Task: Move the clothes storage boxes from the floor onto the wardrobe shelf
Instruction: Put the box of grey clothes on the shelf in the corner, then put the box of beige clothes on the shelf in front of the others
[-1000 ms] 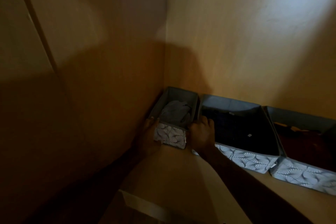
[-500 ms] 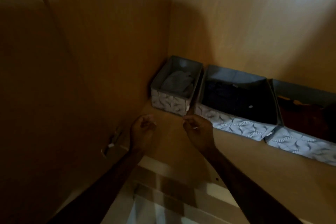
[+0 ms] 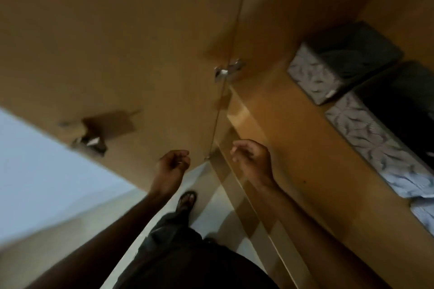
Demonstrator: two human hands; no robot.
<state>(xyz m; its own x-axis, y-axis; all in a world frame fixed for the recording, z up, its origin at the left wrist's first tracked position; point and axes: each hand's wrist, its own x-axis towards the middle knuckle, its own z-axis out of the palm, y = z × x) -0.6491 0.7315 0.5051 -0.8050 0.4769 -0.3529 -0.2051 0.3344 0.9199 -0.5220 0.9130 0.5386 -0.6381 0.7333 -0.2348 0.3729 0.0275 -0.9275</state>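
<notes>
Nearest the camera, a dark trouser leg (image 3: 164, 230) and a sandalled foot (image 3: 186, 200) stand on the pale floor (image 3: 211, 213). Above them the left hand (image 3: 172, 164) and the right hand (image 3: 251, 159) hang apart in the air, fingers loosely curled, grasping nothing. The right hand is just over the front edge of the wardrobe shelf (image 3: 305, 148), and a bare strip of board runs between that edge and the boxes.

Three patterned storage boxes sit on the shelf in a row, side by side: the third box (image 3: 425, 213) is cut by the frame, then come the middle box (image 3: 366, 134) and the end box (image 3: 312, 77). The end box carries a small white tag (image 3: 330, 94), too blurred to read. The open door (image 3: 117, 42) hangs to the left on a metal hinge (image 3: 229, 70).
</notes>
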